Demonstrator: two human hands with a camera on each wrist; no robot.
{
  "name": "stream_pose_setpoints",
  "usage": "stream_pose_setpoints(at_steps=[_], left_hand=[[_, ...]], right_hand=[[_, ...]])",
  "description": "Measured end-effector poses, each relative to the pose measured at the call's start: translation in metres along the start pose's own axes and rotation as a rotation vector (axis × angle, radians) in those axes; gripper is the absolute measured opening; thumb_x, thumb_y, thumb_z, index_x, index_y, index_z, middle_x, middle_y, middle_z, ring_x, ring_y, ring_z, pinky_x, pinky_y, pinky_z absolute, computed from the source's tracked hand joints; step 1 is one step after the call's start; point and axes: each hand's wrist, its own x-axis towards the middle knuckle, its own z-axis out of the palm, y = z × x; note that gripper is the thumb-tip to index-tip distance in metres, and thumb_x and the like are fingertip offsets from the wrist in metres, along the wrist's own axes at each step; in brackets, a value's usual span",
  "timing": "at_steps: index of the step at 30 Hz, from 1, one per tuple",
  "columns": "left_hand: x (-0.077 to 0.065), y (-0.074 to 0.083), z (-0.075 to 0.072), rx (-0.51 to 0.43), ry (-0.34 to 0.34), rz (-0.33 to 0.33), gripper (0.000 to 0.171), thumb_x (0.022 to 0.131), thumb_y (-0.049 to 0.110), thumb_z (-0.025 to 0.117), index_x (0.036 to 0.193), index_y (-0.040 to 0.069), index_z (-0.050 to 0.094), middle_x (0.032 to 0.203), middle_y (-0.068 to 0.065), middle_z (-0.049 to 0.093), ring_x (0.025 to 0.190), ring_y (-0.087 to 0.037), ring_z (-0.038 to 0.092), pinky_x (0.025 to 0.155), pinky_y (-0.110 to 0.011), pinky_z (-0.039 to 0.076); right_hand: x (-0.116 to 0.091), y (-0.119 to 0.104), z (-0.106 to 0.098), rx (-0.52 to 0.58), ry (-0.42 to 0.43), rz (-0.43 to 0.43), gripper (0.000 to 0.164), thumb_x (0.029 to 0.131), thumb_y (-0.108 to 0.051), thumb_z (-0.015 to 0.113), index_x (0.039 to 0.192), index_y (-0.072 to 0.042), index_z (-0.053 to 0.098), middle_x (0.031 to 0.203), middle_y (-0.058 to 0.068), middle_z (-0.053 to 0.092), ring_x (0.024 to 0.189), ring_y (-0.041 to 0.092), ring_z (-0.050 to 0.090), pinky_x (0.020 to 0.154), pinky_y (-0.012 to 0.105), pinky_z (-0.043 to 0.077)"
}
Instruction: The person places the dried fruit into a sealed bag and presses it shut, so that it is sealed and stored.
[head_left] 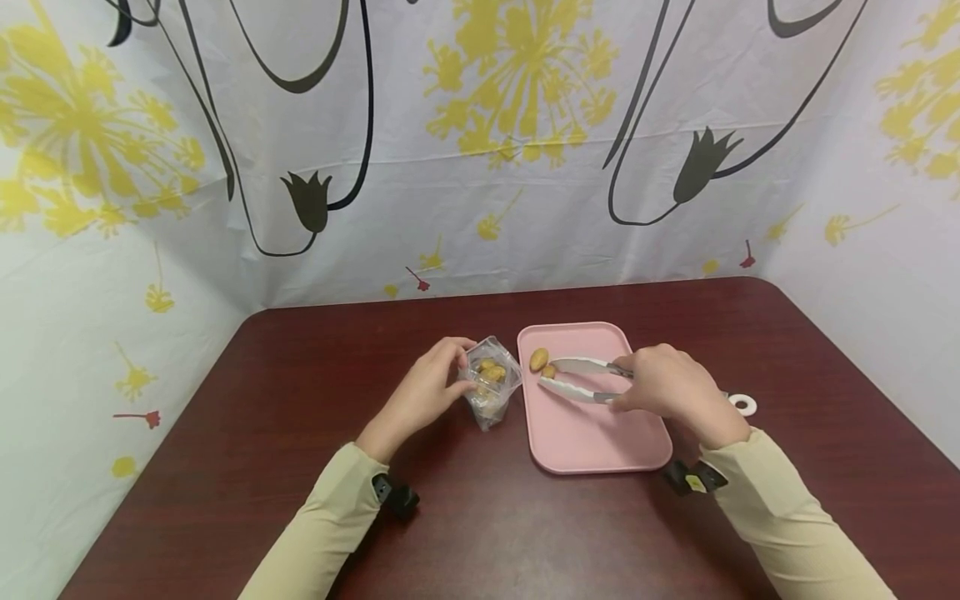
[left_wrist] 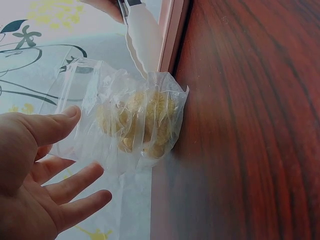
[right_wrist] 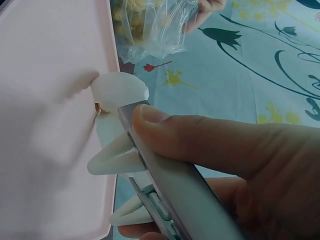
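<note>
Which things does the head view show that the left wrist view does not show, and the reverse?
Only the head view: two yellowish pieces on the pink tray, the white ring of the tongs, both sleeves.

Only the left wrist view: the palm side of the left hand.

Both: the clear bag with similar pieces inside, part of the tray, the tongs, the right hand, the red table and the patterned sheet.

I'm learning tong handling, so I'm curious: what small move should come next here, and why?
Probably the right hand should gently squeeze the tongs: their ends appear to lie on either side of one yellowish-brown piece on the pink tray, while the left hand holds the clear bag of similar pieces beside it.
</note>
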Motion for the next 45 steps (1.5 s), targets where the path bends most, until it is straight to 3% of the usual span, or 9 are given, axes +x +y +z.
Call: stream_pose_setpoints(at_steps=[29, 45], left_hand=[[0.0, 0.0, 0.0, -0.001, -0.001, 0.009, 0.03, 0.081, 0.01, 0.076, 0.086, 0.01, 0.046, 0.128, -0.005, 0.058, 0.112, -0.023, 0.057, 0.09, -0.037, 0.047], [0.001, 0.0, 0.001, -0.008, -0.005, 0.012, 0.03, 0.081, 0.01, 0.076, 0.086, 0.009, 0.047, 0.128, -0.006, 0.058, 0.114, -0.024, 0.057, 0.093, -0.038, 0.047]], right_hand=[[-0.004, -0.002, -0.007, -0.013, 0.004, -0.004, 0.032, 0.07, -0.031, 0.079, 0.099, -0.019, 0.072, 0.071, -0.002, 0.063, 0.066, 0.02, 0.055, 0.055, 0.036, 0.042], [-0.012, 0.003, -0.01, -0.009, 0.017, 0.033, 0.043, 0.068, -0.038, 0.079, 0.101, -0.012, 0.071, 0.078, 0.003, 0.066, 0.071, 0.025, 0.058, 0.059, 0.043, 0.046]])
